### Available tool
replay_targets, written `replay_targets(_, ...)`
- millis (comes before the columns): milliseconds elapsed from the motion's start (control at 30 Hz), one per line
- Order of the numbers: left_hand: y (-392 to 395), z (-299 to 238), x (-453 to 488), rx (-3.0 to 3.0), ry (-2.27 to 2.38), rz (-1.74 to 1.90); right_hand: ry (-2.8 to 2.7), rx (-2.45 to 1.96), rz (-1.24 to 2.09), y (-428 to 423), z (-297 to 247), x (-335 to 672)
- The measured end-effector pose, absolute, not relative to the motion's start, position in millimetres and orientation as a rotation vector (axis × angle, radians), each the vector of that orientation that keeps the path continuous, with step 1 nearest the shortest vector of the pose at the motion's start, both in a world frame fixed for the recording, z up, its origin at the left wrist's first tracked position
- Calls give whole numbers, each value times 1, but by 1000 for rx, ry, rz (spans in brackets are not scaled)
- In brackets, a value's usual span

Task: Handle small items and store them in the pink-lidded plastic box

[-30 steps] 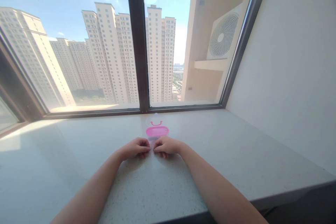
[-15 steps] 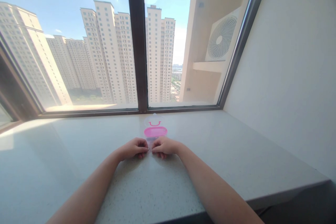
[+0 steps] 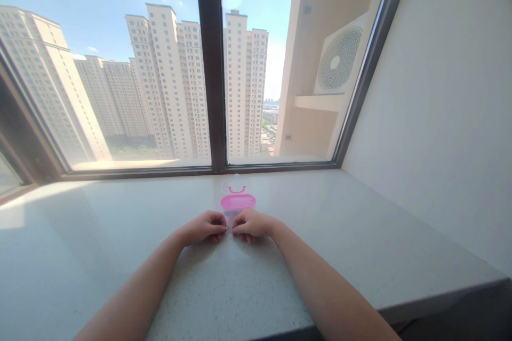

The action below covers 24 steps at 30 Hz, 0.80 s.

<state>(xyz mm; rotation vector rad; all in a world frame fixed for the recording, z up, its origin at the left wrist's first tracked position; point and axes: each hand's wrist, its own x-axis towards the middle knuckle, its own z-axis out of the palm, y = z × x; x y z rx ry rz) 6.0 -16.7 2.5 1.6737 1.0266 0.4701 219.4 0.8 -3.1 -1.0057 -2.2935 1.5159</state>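
Observation:
My left hand [image 3: 208,225] is closed in a pinch, and a tiny thin dark loop [image 3: 228,228] sticks out at its fingertips. Just to the right, my right hand [image 3: 250,224] is pinched too; what its fingers hold is too small to make out. The two sets of fingertips face each other with a narrow gap between them, low over the pale speckled sill. Right behind the hands stands a pink oval box [image 3: 238,202], open at the top. A clear lid with a pink handle [image 3: 237,191] lies behind the box.
The speckled white windowsill [image 3: 224,293] stretches to both sides and ends at a front edge near my forearms. A dark window frame [image 3: 216,117] borders it at the back. On the right rises a white wall [image 3: 440,117]. Tall buildings [image 3: 164,80] show outside.
Both hands hold nearly the same pinch in the same place. The whole view has shifted very slightly; the box and lid stay put on the sill.

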Motion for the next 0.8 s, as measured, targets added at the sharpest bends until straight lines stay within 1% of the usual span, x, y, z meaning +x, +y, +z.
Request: replay_targets(800, -17, 1, 6, 1665, 1041, 490, -2294, -1020, 1511, -2, 0, 218)
